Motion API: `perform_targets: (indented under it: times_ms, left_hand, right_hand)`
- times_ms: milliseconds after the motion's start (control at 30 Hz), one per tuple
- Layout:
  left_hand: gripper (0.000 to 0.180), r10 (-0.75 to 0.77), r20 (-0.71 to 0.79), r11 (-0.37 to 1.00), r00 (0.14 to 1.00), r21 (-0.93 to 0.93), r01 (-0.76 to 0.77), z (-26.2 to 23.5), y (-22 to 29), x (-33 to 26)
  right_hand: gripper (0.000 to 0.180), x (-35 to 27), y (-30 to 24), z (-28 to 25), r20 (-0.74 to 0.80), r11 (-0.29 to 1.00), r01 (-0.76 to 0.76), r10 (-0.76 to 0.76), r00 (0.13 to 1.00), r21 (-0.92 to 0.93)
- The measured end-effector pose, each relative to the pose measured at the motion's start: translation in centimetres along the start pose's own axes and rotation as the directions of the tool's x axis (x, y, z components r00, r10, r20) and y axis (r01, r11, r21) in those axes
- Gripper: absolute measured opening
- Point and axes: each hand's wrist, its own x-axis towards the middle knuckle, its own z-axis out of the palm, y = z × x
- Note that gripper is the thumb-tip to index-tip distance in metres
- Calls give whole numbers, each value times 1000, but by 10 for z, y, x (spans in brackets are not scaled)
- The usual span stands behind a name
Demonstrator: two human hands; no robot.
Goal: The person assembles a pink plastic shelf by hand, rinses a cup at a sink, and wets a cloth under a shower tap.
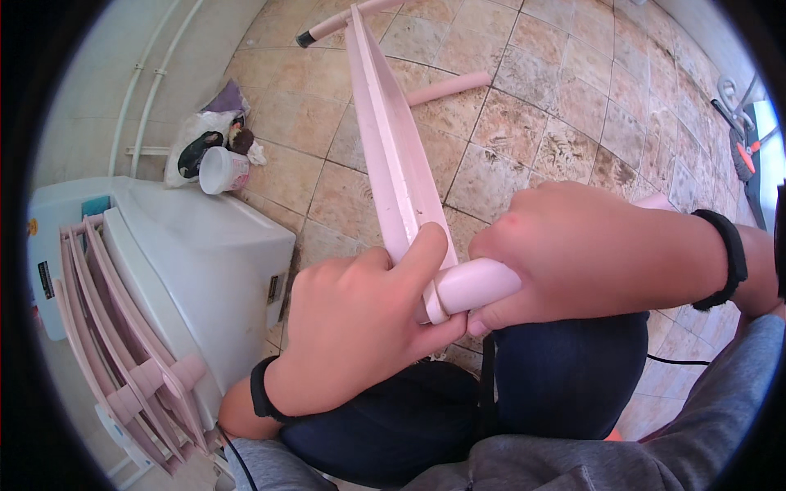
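A long pink plastic shelf piece (381, 139) slopes away from my lap toward the far floor. At its near end, my left hand (348, 327) is closed round the corner, the thumb lying along the top. My right hand (585, 250) wraps round a pink plastic tube (483, 286) that meets this corner crosswise. The two hands almost touch, and my fingers hide part of the joint. Another pink tube (450, 87) sticks out sideways farther along the piece. A tube with a black tip (340, 24) crosses its far end.
Several curved pink shelf pieces (123, 327) lie on a white appliance (205, 245) at my left. Beyond it, a white tub (219, 170) and a plastic bag (187, 135) rest on stained floor tiles (524, 123). A brush with orange parts (743, 155) stands by the right wall.
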Motion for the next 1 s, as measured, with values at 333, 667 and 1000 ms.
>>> perform_targets:
  times_ms: [333, 667, 1000]
  left_hand:
    - [54, -133, -242, 980, 961, -176, 91, 22, -75, -32]
    - [42, -505, -366, 863, 782, -235, 448, -10, -79, -28]
    - [32, -504, -554, 815, 663, -560, 152, -12, -91, -55]
  right_hand:
    - [16, -30, 69, 22, -309, 998, -47, 28, 951, -53]
    - [16, -42, 55, -7, -544, 895, -224, 417, 728, 387]
    - [23, -2, 52, -7, -529, 964, 120, 24, 848, 237]
